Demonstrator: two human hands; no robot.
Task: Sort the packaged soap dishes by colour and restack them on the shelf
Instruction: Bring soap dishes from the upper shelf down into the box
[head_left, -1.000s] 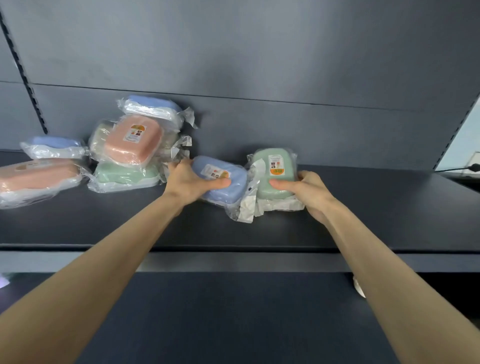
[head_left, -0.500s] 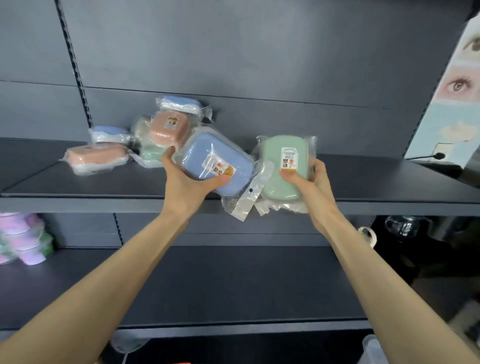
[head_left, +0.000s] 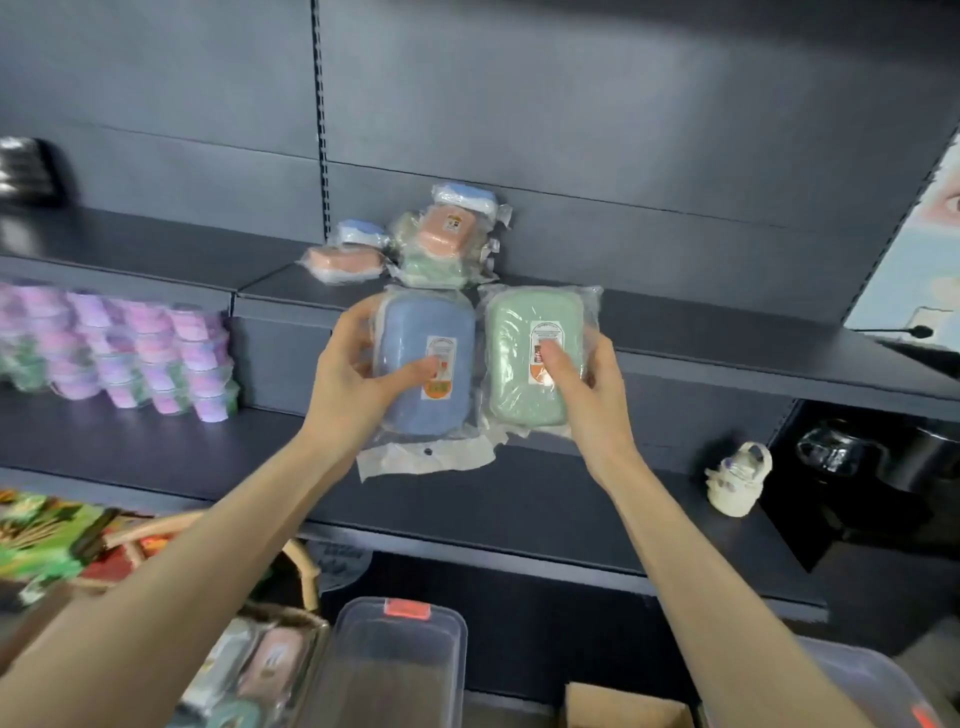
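Your left hand (head_left: 353, 384) grips 1 blue soap dish (head_left: 426, 364) and your right hand (head_left: 587, 395) grips 1 green soap dish (head_left: 530, 364). You hold them upright, side by side, in front of the shelf (head_left: 727, 332). On it lie 2 pink packs (head_left: 444, 231), 2 blue packs (head_left: 465, 195) and at least 1 green pack (head_left: 431, 267).

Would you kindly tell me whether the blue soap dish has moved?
Yes. The blue soap dish, lying on the shelf earlier, is now lifted off it in the left hand, towards the person.
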